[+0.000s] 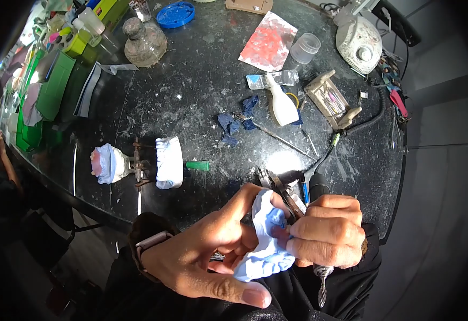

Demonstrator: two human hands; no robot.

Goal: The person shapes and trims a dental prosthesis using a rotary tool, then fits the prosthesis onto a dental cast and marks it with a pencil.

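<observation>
My left hand (202,262) is closed around a pale blue dental cast (266,243), with the thumb stretched along its near side. My right hand (330,230) is wrapped around a rotary handpiece (318,186), whose metal bur (323,289) sticks out below the fist, pointing away from the cast. The right fingertips touch the inner side of the cast; whether they pinch anything small there is hidden. Beyond the hands lies a metal articulator (137,166) between a white cast (168,163) and a blue one with pink material (108,163).
A white squeeze bottle (282,104), dark blue scraps (227,125), thin metal tools (282,138) and a wooden stand (330,99) lie ahead. At the back are a glass jar (145,45), blue lid (175,15) and white machine (359,45). Green boxes (54,88) line the left.
</observation>
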